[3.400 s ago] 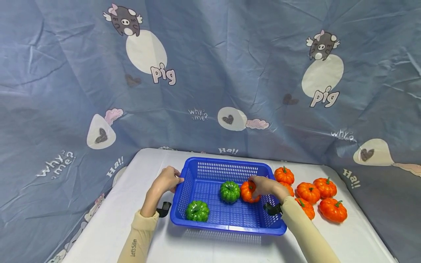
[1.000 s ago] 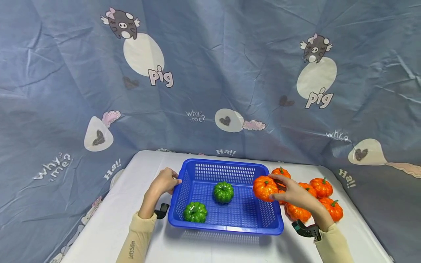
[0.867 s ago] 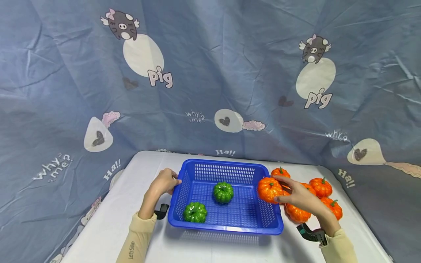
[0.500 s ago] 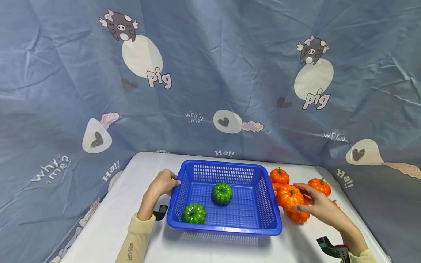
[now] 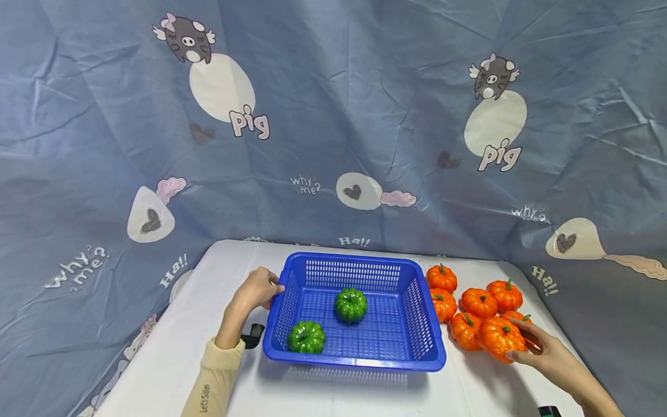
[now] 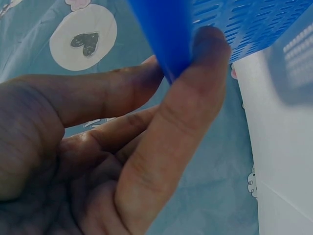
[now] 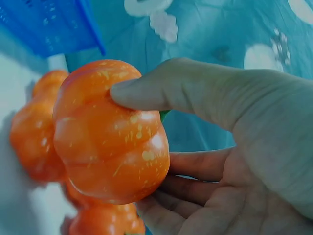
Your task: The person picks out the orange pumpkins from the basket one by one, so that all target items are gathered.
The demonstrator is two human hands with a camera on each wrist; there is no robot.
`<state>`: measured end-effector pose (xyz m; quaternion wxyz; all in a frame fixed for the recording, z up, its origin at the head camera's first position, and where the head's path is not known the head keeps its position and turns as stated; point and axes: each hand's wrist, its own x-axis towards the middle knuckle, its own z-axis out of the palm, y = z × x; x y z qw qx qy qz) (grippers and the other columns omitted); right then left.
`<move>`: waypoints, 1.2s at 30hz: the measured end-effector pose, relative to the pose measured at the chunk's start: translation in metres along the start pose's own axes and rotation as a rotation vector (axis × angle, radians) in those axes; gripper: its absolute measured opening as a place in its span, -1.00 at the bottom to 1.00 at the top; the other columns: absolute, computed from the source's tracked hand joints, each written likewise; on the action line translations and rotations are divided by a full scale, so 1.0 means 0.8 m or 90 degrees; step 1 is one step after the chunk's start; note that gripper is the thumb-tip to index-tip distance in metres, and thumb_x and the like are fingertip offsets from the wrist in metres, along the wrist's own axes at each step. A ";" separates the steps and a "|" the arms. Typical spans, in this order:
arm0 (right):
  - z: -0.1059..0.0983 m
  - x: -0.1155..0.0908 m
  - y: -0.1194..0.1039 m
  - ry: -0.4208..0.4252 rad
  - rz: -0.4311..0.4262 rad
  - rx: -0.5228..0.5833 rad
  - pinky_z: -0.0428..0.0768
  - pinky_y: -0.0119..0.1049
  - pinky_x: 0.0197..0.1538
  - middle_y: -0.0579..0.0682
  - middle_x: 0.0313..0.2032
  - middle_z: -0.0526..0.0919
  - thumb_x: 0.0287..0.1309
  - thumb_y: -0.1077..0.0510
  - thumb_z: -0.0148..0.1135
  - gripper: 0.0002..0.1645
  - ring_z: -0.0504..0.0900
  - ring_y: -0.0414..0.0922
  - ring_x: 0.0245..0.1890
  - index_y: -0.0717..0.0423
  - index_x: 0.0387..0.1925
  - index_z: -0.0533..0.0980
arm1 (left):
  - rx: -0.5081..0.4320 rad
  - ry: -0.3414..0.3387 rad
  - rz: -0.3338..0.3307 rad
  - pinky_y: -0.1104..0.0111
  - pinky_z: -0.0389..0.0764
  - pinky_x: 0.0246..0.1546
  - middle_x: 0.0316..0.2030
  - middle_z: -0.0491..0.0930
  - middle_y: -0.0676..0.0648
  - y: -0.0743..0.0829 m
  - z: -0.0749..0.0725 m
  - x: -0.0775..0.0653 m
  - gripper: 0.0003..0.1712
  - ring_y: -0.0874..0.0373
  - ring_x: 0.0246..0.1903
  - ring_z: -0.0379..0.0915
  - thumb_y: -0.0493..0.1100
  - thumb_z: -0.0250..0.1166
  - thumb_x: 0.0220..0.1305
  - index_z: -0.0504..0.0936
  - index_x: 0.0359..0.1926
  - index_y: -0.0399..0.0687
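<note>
My left hand (image 5: 256, 288) pinches the left rim of a blue plastic basket (image 5: 354, 364) between thumb and fingers. In the left wrist view the thumb and forefinger close on the basket's edge (image 6: 168, 34). Two green pumpkins sit inside: one near the middle (image 5: 351, 305), one at the front left (image 5: 307, 337). At the right, my right hand (image 5: 552, 356) holds an orange pumpkin (image 5: 501, 339), which covers part of another behind it. In the right wrist view the thumb lies on top of this speckled orange pumpkin (image 7: 110, 137), with the other fingers round its far side.
Several orange pumpkins (image 5: 479, 303) lie on the white table (image 5: 245, 255) to the right of the basket. One of them (image 5: 443, 305) is close against its right wall. A grey-blue printed cloth (image 5: 333, 116) hangs behind and around the table.
The right hand has lifted the orange pumpkin out of the basket and carried it right, over the other orange ones, towards the near right. The left hand still holds the rim.
</note>
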<state>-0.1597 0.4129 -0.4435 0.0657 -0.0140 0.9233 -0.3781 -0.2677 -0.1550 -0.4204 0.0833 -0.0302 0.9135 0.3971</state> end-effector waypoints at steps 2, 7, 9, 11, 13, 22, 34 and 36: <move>-0.001 -0.003 0.011 -0.007 0.022 -0.011 0.63 -0.47 -0.06 0.57 0.30 0.15 0.16 0.11 0.32 -0.09 0.50 0.06 0.18 0.50 0.34 0.11 | 0.001 0.001 0.000 0.30 0.70 -0.56 -0.39 0.67 -0.29 0.000 0.000 0.000 -0.59 0.08 -0.57 0.64 -0.28 0.25 0.29 0.51 0.04 -0.55; 0.000 -0.005 0.032 -0.028 0.073 -0.014 0.66 -0.27 0.00 0.59 0.31 0.08 0.21 0.07 0.27 -0.06 0.21 0.46 0.29 0.56 0.35 0.03 | 0.003 0.003 -0.001 0.29 0.71 -0.55 -0.38 0.67 -0.30 0.000 -0.002 0.000 -0.59 0.08 -0.56 0.65 -0.27 0.26 0.29 0.52 0.04 -0.55; 0.002 -0.005 0.040 -0.033 0.084 -0.016 0.65 -0.36 -0.02 0.60 0.32 0.07 0.23 0.07 0.25 -0.06 0.20 0.46 0.29 0.58 0.34 0.01 | 0.002 0.000 -0.001 0.29 0.71 -0.54 -0.38 0.67 -0.30 0.000 -0.002 0.000 -0.59 0.08 -0.56 0.65 -0.28 0.25 0.29 0.51 0.04 -0.55; 0.005 -0.004 0.049 -0.030 0.084 -0.028 0.60 -0.48 -0.07 0.60 0.31 0.09 0.23 0.07 0.25 -0.07 0.24 0.45 0.27 0.60 0.33 0.02 | -0.001 0.000 -0.005 0.29 0.71 -0.55 -0.38 0.67 -0.30 0.000 -0.002 0.000 -0.60 0.08 -0.56 0.65 -0.28 0.25 0.29 0.51 0.04 -0.55; 0.009 -0.004 0.057 -0.020 0.080 -0.039 0.51 -0.60 -0.12 0.59 0.29 0.14 0.21 0.08 0.27 -0.08 0.34 0.39 0.23 0.61 0.31 0.06 | 0.000 0.000 -0.004 0.30 0.71 -0.55 -0.39 0.67 -0.30 0.000 -0.001 0.000 -0.60 0.08 -0.56 0.65 -0.28 0.25 0.30 0.52 0.04 -0.55; 0.030 0.005 0.071 0.035 0.053 -0.035 0.35 -0.74 -0.15 0.55 0.25 0.26 0.10 0.10 0.37 -0.11 0.54 -0.27 0.05 0.53 0.28 0.18 | 0.002 0.004 -0.001 0.30 0.70 -0.56 -0.37 0.67 -0.31 -0.002 -0.002 0.000 -0.60 0.08 -0.56 0.65 -0.29 0.24 0.29 0.52 0.04 -0.55; 0.021 0.014 0.044 0.020 0.070 -0.099 0.41 0.29 0.17 0.62 0.23 0.21 0.18 -0.10 0.28 0.00 0.25 0.53 0.21 0.59 0.28 0.11 | 0.105 0.025 0.047 0.18 0.73 -0.36 -0.15 0.61 -0.43 0.003 -0.001 -0.005 -0.53 -0.08 -0.35 0.68 -0.24 0.22 0.32 0.47 0.12 -0.54; 0.016 0.013 0.026 0.036 0.061 -0.135 0.43 0.33 0.11 0.64 0.23 0.19 0.20 -0.16 0.24 0.00 0.26 0.55 0.19 0.55 0.30 0.12 | 0.147 0.059 0.071 0.01 0.66 -0.08 0.04 0.51 -0.50 0.006 -0.002 -0.008 -0.48 -0.26 -0.08 0.60 -0.22 0.21 0.32 0.42 0.18 -0.53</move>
